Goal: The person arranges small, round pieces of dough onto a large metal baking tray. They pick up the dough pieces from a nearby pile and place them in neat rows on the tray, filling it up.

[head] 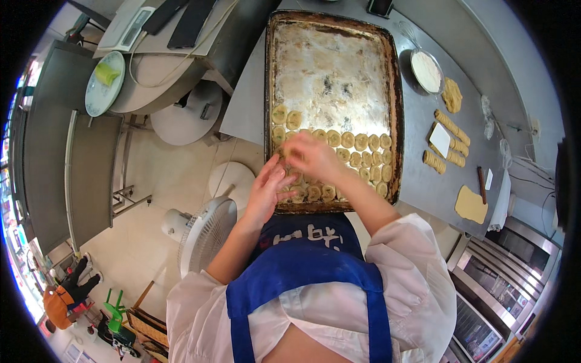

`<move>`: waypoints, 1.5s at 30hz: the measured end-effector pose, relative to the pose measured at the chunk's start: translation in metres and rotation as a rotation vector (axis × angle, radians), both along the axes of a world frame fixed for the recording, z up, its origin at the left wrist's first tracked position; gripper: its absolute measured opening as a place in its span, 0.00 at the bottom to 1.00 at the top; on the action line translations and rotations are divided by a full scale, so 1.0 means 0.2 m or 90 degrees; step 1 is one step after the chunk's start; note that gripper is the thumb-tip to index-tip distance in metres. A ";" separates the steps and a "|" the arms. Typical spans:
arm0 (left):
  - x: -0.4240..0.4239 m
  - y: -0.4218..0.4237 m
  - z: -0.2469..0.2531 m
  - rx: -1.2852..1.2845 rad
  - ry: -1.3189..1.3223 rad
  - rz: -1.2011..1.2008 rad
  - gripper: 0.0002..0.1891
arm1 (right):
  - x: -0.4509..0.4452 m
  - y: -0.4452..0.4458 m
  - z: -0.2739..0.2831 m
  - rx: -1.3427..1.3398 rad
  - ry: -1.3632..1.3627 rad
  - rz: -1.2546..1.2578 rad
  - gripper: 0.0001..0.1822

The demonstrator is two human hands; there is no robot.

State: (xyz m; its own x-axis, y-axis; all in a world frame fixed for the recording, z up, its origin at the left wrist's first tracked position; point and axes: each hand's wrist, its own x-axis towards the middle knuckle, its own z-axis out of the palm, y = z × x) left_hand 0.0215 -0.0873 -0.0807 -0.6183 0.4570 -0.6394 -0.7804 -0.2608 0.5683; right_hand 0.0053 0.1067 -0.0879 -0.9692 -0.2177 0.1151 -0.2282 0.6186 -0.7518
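Observation:
A large worn metal baking tray [331,54] lies before me. Its near half carries rows of small round filled dough pieces [347,139], flattened on top. Over the left side of these rows, my right hand [311,154] is bent downwards and slightly blurred; its fingertips are at a dough piece, and whether they grip it is hidden. Just below, my left hand [270,183] has its fingers spread over the tray's left edge. Its fingertips come close to those of the right hand, and nothing shows in its grasp. Both hands cover part of the rows.
On the steel table [417,122] to the right are a bowl of flour [426,70], a whisk [408,34], a dough lump [452,95], sliced dough rolls [452,127], a white scraper [440,139], a dough sheet [472,204] and a rolling pin [481,185]. A fan [206,231] stands left.

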 end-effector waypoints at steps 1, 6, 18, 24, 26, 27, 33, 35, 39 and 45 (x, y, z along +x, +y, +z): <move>0.00 0.01 0.03 -0.019 0.000 0.018 0.25 | -0.06 0.07 -0.06 0.015 0.015 -0.069 0.15; 0.00 -0.03 -0.03 -0.016 0.027 -0.098 0.27 | -0.21 0.30 -0.29 0.100 0.014 -0.156 0.18; 0.07 -0.12 -0.09 -0.002 0.004 -0.064 0.27 | -0.30 0.19 -0.39 0.227 -0.079 -0.362 0.21; 0.08 -0.12 -0.06 -0.035 0.060 -0.050 0.22 | -0.41 0.15 -0.45 0.419 0.035 -0.388 0.28; 0.09 -0.14 -0.08 -0.045 0.069 -0.031 0.21 | -0.39 0.14 -0.47 0.425 0.015 -0.378 0.29; 0.08 -0.13 -0.08 -0.054 0.075 -0.023 0.21 | -0.40 0.14 -0.47 0.420 -0.001 -0.383 0.30; 0.12 -0.14 -0.10 -0.111 0.232 0.032 0.17 | -0.49 0.24 -0.44 0.392 -0.178 -0.404 0.37; 0.15 -0.15 -0.20 -0.135 0.345 0.074 0.15 | -0.49 0.25 -0.48 0.412 -0.130 -0.400 0.37; 0.14 -0.17 -0.12 -0.241 0.418 0.003 0.16 | -0.53 0.22 -0.46 0.408 -0.062 -0.433 0.36; 0.11 -0.04 -0.10 -0.263 0.479 -0.067 0.16 | -0.47 0.29 -0.37 0.327 0.013 -0.402 0.29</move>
